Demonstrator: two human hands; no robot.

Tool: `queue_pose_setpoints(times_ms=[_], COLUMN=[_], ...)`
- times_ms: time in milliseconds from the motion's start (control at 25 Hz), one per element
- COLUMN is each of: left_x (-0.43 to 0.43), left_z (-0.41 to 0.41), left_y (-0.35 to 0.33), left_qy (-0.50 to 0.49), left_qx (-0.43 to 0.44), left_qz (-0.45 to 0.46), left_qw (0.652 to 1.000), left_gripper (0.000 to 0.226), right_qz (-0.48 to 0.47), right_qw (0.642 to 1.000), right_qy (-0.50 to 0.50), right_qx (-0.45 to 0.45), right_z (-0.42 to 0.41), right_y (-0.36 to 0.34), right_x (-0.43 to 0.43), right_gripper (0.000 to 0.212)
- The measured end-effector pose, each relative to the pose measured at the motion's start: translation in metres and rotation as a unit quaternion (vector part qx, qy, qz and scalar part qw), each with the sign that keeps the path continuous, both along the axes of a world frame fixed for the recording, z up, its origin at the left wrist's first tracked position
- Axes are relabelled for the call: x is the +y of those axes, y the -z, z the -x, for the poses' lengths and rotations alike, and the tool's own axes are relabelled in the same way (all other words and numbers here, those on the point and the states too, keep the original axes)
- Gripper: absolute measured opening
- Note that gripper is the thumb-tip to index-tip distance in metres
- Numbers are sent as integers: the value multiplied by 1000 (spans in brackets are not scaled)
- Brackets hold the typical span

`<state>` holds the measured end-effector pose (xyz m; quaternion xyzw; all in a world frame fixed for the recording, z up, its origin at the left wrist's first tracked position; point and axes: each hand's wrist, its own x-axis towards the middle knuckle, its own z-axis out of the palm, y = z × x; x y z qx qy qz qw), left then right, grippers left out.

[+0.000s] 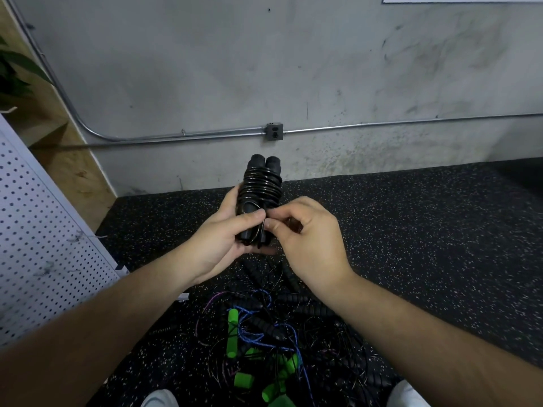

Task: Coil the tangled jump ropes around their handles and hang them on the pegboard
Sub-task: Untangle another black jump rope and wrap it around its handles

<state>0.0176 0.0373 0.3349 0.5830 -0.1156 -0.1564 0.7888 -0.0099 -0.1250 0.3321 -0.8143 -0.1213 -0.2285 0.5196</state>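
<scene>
Winding looks all but finished on one black jump rope (261,186): its cord sits in tight turns around the two black handles (266,163), which are held side by side and upright above the tangled pile (264,333). What seems left for this rope is to tuck or lock the loose end so the coil holds, then carry it to the pegboard (38,230), which stands to the left of the pile. A couple of wire hooks (77,237) show on the board, and no rope hangs on the part in view. Most of the job lies ahead, judging by the pile, where black, blue and purple cords cross over one another on the floor (426,230) among green foam handles (232,333) and more black ones. Above the pile, the left hand (223,239) is wrapped around the lower ends of the paired handles, its thumb pressed across the front. The right hand (305,239) meets it from the other side with fingers curled in. Its thumb and forefinger pinch the free end of the cord just below the coils, right against the left thumb.
</scene>
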Motion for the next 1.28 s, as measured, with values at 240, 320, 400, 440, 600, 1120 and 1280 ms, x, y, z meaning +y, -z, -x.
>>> queue_pose_setpoints(times_ms=[240, 320, 400, 440, 600, 1120, 1280], left_x=[13, 12, 9, 6, 2, 27, 52], left_z=[-9, -9, -6, -4, -5, -17, -22], left_y=[0, 1, 5, 7, 7, 4, 5], left_qy=[-33, -32, -21, -10, -7, 7, 56], left_qx=[11, 9, 8, 13, 34, 13, 18], left_qz=[17, 10, -7, -8, 10, -105, -171], left_qw=[999, 999, 1000, 1000, 999, 994, 984], left_gripper=[63, 62, 61, 59, 50, 55, 61], right_qz=[142, 147, 137, 130, 97, 208, 390], right_qw=[988, 984, 982, 983, 990, 973, 912], right_qy=[-29, -18, -25, -29, -56, -45, -39], right_qx=[-46, -97, -125, -125, -89, -84, -121], right_z=[-5, -11, -15, -15, -18, -28, -42], right_y=[14, 16, 15, 14, 15, 11, 14], right_x=[-15, -16, -13, -10, -9, -14, -32], right_gripper=[24, 17, 12, 11, 14, 37, 75])
